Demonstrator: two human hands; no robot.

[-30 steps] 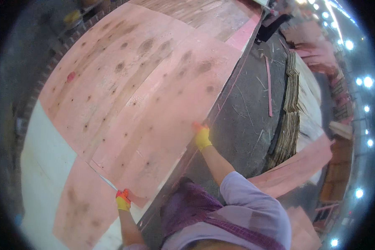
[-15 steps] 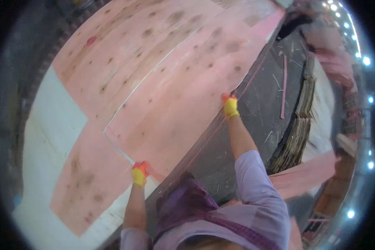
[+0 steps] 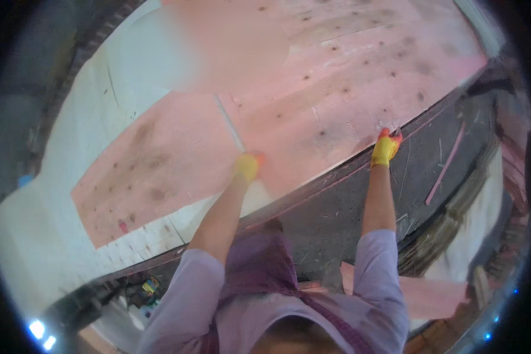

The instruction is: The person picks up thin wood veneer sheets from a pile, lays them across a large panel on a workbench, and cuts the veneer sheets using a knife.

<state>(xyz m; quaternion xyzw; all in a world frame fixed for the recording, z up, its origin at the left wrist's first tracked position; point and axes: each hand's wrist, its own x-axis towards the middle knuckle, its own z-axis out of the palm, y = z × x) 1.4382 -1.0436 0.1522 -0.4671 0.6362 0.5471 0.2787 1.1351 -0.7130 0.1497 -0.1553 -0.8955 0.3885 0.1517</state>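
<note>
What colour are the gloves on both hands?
Yellow gloves with orange-red fingertips; head view.

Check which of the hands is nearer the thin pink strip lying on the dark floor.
Right. The right hand grips the near edge of the big pink veneer sheet, a short way from the thin pink strip. The left hand presses the sheet farther left.

A large, thin pink-tinted wood veneer sheet (image 3: 348, 88) lies flat on the pale tabletop (image 3: 59, 194), speckled with dark knots and stains. Its near edge runs along the tabletop's front rim, where it looks slightly frayed. A second pink veneer sheet (image 3: 159, 171), smaller and also knot-marked, lies flat just beside it to the left; the two meet along a narrow pale seam running away from the front edge.
</note>
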